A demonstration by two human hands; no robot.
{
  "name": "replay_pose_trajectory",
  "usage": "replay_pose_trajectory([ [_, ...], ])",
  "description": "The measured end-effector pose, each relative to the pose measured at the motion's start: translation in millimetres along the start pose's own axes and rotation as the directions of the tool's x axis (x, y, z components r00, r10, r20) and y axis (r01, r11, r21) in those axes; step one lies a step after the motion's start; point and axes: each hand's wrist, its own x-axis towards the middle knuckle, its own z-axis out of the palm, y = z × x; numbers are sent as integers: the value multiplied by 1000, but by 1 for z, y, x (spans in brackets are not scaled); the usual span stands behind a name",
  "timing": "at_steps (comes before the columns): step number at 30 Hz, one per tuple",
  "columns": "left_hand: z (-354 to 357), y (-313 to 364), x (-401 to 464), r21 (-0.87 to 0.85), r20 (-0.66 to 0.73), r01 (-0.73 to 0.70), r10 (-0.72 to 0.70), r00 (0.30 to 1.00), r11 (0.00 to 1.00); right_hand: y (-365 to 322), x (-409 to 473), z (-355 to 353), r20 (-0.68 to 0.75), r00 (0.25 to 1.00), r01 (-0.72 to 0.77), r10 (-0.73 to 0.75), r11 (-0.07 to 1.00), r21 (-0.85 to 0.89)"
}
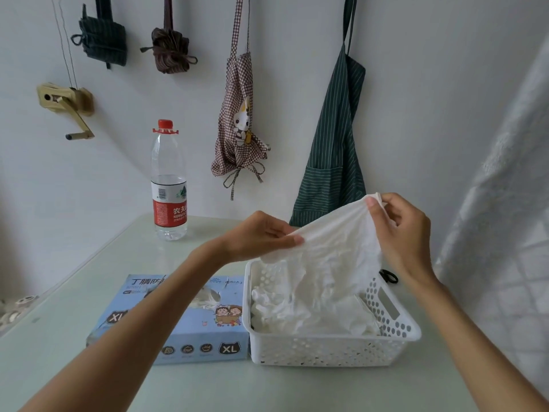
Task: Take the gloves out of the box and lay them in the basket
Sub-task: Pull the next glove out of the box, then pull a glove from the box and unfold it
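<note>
1. the left hand (pixel 261 236) pinches one edge of a white glove (pixel 332 248) between thumb and fingers, and the right hand (pixel 398 230) pinches the other end, bunched at its fingertips and held higher. the glove is stretched between them, hanging in the air right above the basket (pixel 395 331).

2. the white perforated basket sits on the pale table (pixel 89 292), touching the right side of the blue glove box (pixel 190 340). several gloves (pixel 297 310) already lie piled in it, filling much of the floor, so i'd say the job is well along, though how many are left in the box i can't tell; some white shows at its torn opening.

3. the step in hand looks like spreading this glove flat before laying it down. to do it well, i'd keep both pinches light and level the right hand down to match the left, so the glove comes down as a flat sheet rather than a twisted rope.

4. lower it straight onto the pile, letting the hanging middle touch first, then let go of both ends inside the rim.

5. thin glove material clings to fingers and to its neighbours; a quick lift-away could drag it, or one below it, back over the wall.

6. the water bottle (pixel 169 179) stands well apart at the back, out of the way.
</note>
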Motion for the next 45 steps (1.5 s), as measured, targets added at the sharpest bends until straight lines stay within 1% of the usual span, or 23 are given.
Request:
replay_pose_trajectory([
  [3,-2,-8,-8,72,-43,25,-22,999,997,-6,-12,3,-20,997,76,-77,995,-62],
  [5,-2,-9,-19,40,-150,41,-34,988,998,-19,-23,6,-10,992,127,-128,989,-81],
  [7,-2,-6,-34,45,-304,6,8,953,999,-37,-34,10,-13,990,141,-141,990,-11],
  [10,-2,3,-48,192,-526,-21,121,842,981,-55,-48,10,-44,997,63,-55,980,189],
  [12,-1,7,-48,280,-574,-2,169,801,960,-53,-56,9,-42,997,-47,62,956,290],
  [13,1,6,-45,327,-560,20,177,809,945,-46,-59,9,-31,992,-108,123,947,302],
  [15,11,-8,-31,448,-466,75,161,870,891,-18,-63,14,14,970,-239,244,938,252],
  [17,24,-31,-13,588,-331,130,91,939,798,20,-65,20,65,946,-323,318,942,94],
  [18,32,-42,-5,647,-265,139,50,963,750,40,-66,22,96,932,-348,350,937,-38],
  [21,51,-63,15,766,-122,92,4,992,636,83,-68,26,235,865,-303,444,835,-460],
  [23,58,-67,24,805,-66,38,26,998,591,91,-66,26,285,834,-227,472,765,-602],
  [27,64,-64,29,840,-48,-6,86,995,543,91,-56,25,316,836,-105,448,696,-710],
  [29,66,-59,23,822,-93,6,123,988,569,91,-53,28,330,845,-33,420,658,-752],
  [31,68,-52,14,779,-70,-5,95,993,628,90,-52,29,388,819,41,424,630,-775],
  [33,68,-49,4,748,62,-28,-28,998,663,86,-52,25,437,780,78,448,623,-779],
  [34,67,-49,-1,742,155,-31,-126,980,669,83,-51,21,439,783,82,441,626,-776],
  [37,64,-55,-6,792,365,-74,-373,853,606,75,-49,10,409,866,88,288,718,-691],
  [38,63,-57,-5,812,396,-102,-414,819,575,72,-48,10,474,833,90,285,777,-623],
  [39,63,-58,-4,829,415,-123,-452,790,546,69,-49,11,586,736,77,338,819,-568],
  [41,64,-62,1,865,426,-168,-517,743,472,71,-53,18,758,402,91,514,801,-592],
  [42,65,-65,2,885,420,-194,-546,725,423,77,-54,21,764,253,154,593,755,-637],
  [43,66,-66,3,903,406,-217,-569,715,372,83,-55,21,745,166,216,646,714,-666],
  [45,70,-69,2,926,374,-248,-608,700,284,92,-57,17,722,118,271,682,677,-684],
])
